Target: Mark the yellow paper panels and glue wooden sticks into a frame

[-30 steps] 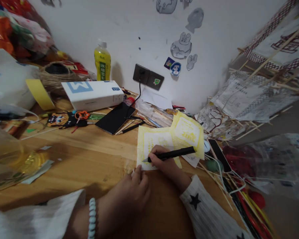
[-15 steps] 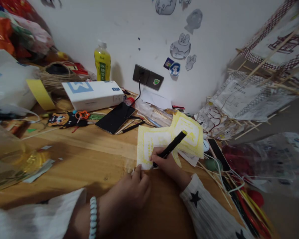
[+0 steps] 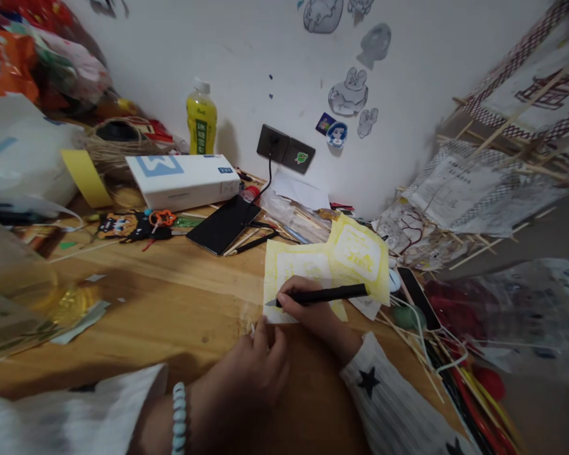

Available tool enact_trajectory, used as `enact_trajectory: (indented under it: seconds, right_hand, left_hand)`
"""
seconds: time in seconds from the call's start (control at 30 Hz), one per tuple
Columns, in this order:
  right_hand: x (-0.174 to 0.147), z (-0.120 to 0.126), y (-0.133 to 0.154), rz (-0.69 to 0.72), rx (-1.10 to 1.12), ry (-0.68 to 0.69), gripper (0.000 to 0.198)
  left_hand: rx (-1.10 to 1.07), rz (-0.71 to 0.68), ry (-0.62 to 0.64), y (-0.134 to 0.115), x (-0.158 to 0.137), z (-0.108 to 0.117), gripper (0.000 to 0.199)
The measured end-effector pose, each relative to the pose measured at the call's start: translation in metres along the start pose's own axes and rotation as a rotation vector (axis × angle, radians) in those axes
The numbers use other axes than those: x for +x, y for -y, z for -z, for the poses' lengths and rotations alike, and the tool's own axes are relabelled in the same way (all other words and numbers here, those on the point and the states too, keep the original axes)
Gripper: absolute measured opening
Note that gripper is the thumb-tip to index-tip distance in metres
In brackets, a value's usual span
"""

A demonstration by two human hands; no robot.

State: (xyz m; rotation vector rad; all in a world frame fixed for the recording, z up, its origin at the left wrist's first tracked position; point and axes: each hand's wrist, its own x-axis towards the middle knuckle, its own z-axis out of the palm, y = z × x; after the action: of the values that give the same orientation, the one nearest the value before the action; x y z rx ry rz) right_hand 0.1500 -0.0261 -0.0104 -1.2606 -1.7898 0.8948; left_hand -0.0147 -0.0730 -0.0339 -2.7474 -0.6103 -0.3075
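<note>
My right hand [image 3: 308, 309] is closed round a black marker pen [image 3: 334, 293]. The pen lies nearly level, its tip pointing left over the lower part of a white sheet with yellow borders [image 3: 277, 265]. A second yellow-bordered sheet [image 3: 360, 249] overlaps it on the right. Just below the first sheet's bottom edge, my left hand [image 3: 251, 366] rests on the wooden table [image 3: 184, 297], fingers curled together. A small white bit [image 3: 253, 328] shows at its fingertips; what it belongs to is hidden.
Behind the sheets lie a black phone [image 3: 222, 224], a white box [image 3: 184, 182] and a yellow drink bottle [image 3: 201, 119]. Thin sticks and another phone [image 3: 418, 297] are on the right. A stick-and-paper frame [image 3: 474, 170] stands at the right. Yellow tape [image 3: 85, 178] sits at left.
The marker has swung from steeply tilted to nearly level, and its tip has moved left and up, off the sheet's lower edge. My left hand has hardly moved. The view has shifted slightly.
</note>
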Motion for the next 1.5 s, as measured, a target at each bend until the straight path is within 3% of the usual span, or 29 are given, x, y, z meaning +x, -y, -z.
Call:
enact_trajectory:
  seconds: [0.37, 0.97, 1.5]
  right_hand:
    - [0.002, -0.001, -0.001, 0.001, -0.019, -0.023, 0.015]
    - [-0.003, 0.001, -0.008, -0.134, 0.140, -0.053, 0.021]
    - [-0.001, 0.001, -0.005, -0.005, 0.075, 0.037, 0.012]
  left_hand:
    - [0.041, -0.013, -0.004, 0.004, 0.001, 0.009, 0.028]
    - [0.031, -0.010, -0.006, 0.003, 0.002, 0.007, 0.026]
    - [0.041, -0.028, -0.003, 0.004, 0.002, 0.007, 0.027]
